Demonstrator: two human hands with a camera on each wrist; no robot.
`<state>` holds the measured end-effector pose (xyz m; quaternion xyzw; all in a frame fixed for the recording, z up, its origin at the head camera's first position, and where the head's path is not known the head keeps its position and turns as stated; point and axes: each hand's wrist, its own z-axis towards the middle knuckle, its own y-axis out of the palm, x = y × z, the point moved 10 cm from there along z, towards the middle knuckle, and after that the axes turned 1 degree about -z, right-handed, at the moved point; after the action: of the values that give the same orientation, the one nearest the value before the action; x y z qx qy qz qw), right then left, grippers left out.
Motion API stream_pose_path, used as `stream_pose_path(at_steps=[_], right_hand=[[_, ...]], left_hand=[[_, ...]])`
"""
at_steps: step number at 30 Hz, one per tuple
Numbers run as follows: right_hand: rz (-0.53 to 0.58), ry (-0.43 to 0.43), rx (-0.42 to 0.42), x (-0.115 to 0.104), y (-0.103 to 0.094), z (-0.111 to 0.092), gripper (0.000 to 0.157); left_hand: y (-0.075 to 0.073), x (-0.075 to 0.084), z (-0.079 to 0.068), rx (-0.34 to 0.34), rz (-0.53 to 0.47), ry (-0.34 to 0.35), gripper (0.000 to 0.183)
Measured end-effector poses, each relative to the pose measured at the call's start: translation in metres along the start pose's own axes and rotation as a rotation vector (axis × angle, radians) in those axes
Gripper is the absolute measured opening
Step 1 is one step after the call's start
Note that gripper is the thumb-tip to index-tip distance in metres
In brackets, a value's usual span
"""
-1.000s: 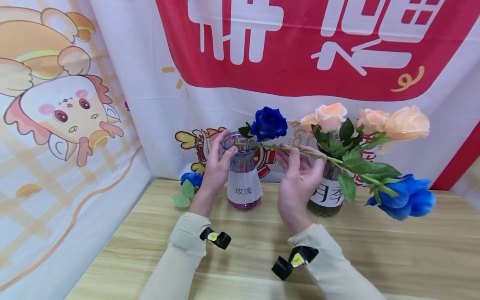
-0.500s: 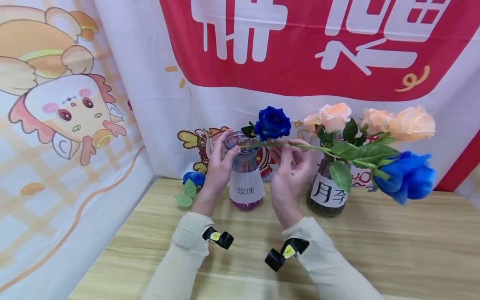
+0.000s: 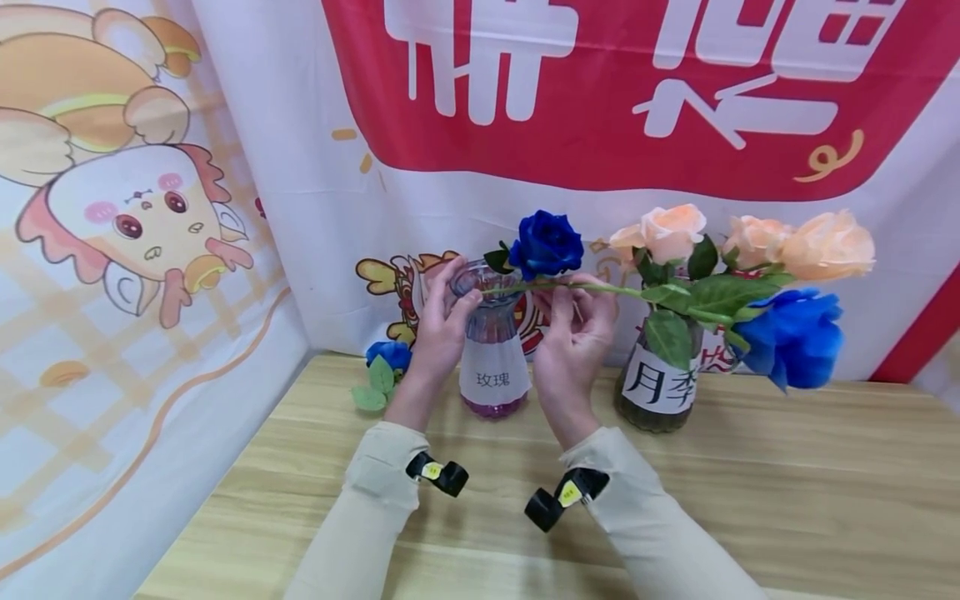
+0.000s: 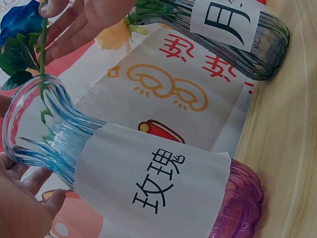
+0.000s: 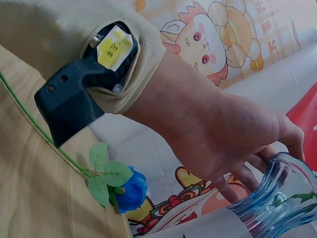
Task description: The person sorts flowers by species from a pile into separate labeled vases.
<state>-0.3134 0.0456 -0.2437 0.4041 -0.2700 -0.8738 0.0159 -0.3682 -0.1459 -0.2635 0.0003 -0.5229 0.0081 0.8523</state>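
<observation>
My left hand (image 3: 438, 337) grips the glass vase (image 3: 491, 321) around its flared neck. This vase has a bluish top, a purple base and a white paper label. A dark blue rose (image 3: 546, 243) with small leaves stands in its mouth. My right hand (image 3: 573, 342) pinches the long green stem of another blue rose (image 3: 791, 337), held nearly level. Its bloom points right, and the cut end lies across the vase mouth near my left thumb. In the right wrist view, my left hand (image 5: 223, 129) curls around the neck; my right hand is out of sight there.
To the right, a darker labelled vase (image 3: 652, 408) holds several peach roses (image 3: 828, 246), behind the held rose. Another blue rose (image 3: 388, 356) lies on the wooden table (image 3: 495, 533) left of my left forearm. A printed cloth backdrop (image 3: 637, 179) hangs behind the vases.
My right hand has moved left toward the gripped vase, bringing the rose along. The held bloom has shifted left and up. My left hand stays on the vase neck.
</observation>
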Motion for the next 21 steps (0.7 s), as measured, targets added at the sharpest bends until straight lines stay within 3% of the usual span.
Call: stream_pose_path(at_steps=[7, 11, 21], right_hand=[[-0.078, -0.026, -0.034, 0.005, 0.007, 0.0, 0.02], [-0.176, -0.042, -0.057, 0.01, 0.012, -0.003, 0.021], [-0.345, -0.154, -0.132, 0.02, 0.023, -0.002, 0.014]], left_hand=[[0.0, 0.0, 0.001, 0.0, -0.002, 0.004, 0.057], [0.0, 0.0, 0.001, 0.0, 0.005, 0.013, 0.058], [-0.001, -0.001, 0.0, 0.007, 0.007, -0.008, 0.058]])
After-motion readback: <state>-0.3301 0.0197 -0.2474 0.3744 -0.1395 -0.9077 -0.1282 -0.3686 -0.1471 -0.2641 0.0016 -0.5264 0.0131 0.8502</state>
